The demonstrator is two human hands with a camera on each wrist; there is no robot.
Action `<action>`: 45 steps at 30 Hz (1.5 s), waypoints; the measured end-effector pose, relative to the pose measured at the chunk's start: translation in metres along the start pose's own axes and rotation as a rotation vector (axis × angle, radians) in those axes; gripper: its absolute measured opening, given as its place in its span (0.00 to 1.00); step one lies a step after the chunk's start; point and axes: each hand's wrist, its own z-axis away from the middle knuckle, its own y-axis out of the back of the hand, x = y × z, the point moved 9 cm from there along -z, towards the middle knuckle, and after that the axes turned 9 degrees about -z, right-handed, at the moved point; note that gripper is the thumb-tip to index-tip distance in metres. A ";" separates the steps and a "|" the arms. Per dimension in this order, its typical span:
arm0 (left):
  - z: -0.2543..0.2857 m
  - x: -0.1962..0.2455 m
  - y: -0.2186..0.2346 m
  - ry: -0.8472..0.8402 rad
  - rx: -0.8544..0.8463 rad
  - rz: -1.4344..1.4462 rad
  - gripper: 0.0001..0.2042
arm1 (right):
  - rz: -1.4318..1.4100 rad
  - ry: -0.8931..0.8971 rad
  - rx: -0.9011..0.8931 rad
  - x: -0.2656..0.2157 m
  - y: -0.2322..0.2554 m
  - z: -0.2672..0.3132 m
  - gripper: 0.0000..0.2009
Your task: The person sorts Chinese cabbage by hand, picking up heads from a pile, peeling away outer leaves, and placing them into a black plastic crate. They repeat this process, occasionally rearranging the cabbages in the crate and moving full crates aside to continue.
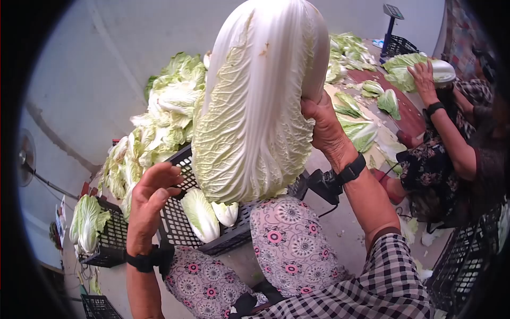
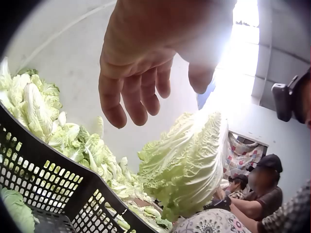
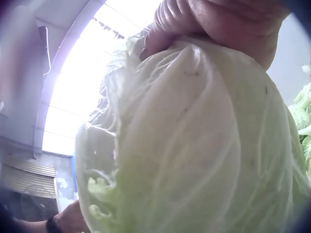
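A large napa cabbage [image 1: 255,106] is held up in front of me, its white base at the top and pale green crinkled leaves pointing down. My right hand [image 1: 326,125] grips it by the upper right side, thumb on the front and the other fingers mostly hidden behind. In the right wrist view the right hand [image 3: 214,29] presses around the cabbage's white ribs [image 3: 194,111]. My left hand [image 1: 151,196] holds nothing and hovers left of the cabbage, its fingers loosely bent. From the left wrist, that hand [image 2: 155,53] appears above and apart from the leaves.
Below the cabbage, a black plastic crate [image 1: 183,228] holds several small cabbages [image 1: 201,215]. Behind it rises a heap of leaves [image 1: 170,114]. Another crate [image 1: 109,239] stands left. At right a person [image 1: 457,143] handles another cabbage [image 1: 406,72], near a scale [image 1: 392,26].
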 end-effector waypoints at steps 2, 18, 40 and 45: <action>0.000 -0.009 0.004 0.002 -0.010 -0.012 0.26 | 0.041 0.058 0.113 -0.015 0.042 0.016 0.24; 0.001 -0.068 0.081 0.204 0.188 -0.031 0.18 | 0.092 0.184 0.834 -0.027 0.333 0.175 0.28; 0.023 -0.101 0.084 0.413 0.068 -0.123 0.21 | 0.739 -0.439 1.141 -0.020 0.434 0.210 0.44; 0.029 -0.111 0.092 0.417 0.092 -0.102 0.22 | 0.907 -0.310 1.221 -0.036 0.427 0.206 0.33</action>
